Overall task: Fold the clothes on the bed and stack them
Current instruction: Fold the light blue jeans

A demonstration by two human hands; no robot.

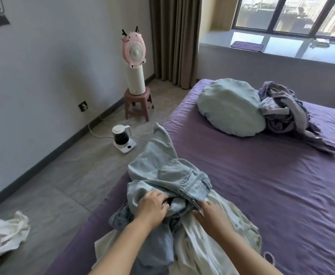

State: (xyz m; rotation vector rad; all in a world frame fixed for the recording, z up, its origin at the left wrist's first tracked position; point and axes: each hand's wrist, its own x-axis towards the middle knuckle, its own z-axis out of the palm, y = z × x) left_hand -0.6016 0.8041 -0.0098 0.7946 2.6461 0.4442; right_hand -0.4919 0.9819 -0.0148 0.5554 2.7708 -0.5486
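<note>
Jeans (168,175), pale denim, heaped at bed (262,185) edge, 6 o'clock, over cream garment (212,235). Waistband is pinched by left hand (152,207), fingers curled; cream cloth is gripped by right hand (210,215).

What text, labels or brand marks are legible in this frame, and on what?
None legible.
White tag at the jeans waistband, beside the right hand: too small to read.
Kettle base: round control, no readable marking.
Cloth on the floor: purple print, blurred.
Pink fan: no lettering seen.
</note>
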